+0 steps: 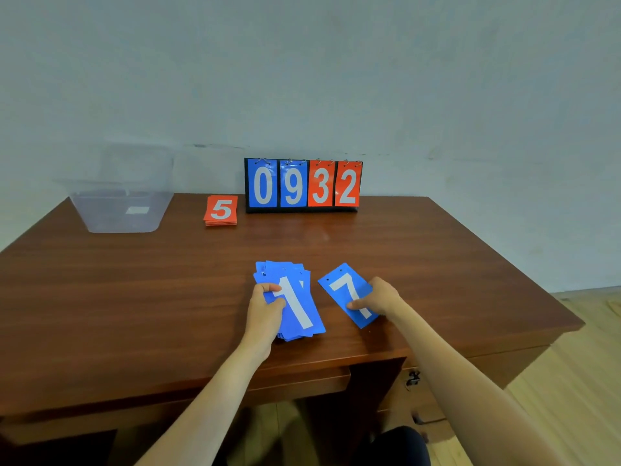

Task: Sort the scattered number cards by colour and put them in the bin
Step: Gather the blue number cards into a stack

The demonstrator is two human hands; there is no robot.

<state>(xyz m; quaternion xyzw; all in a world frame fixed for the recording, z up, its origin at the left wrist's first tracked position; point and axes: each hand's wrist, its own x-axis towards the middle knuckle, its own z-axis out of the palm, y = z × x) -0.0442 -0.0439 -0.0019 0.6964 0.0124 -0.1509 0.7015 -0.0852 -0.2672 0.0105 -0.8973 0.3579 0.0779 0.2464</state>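
Two grips | left hand (pixel 265 312) curled round blue card stack (pixel 304 299) | right hand (pixel 381 297) pinches blue 7 card (pixel 342 283)

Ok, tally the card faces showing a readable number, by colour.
Blue: 4 (0 card, 9 card, 1 card, 7 card)
Red: 3 (5 card, 3 card, 2 card)
Total: 7; stacked cards underneath cannot be counted.

The left hand (pixel 265 309) covered the 9 o'clock edge of the blue stack (pixel 295 314); below the top 1, only card edges showed. The right hand (pixel 379 297) hid the 3 o'clock edge of the 7 card (pixel 342 284). Digits under the red stack (pixel 220 210) top 5 were concealed. The label (pixel 137 210) on the bin (pixel 100 213), at 10 o'clock, was illegible. The desk (pixel 134 297) was cut off at 9 o'clock.
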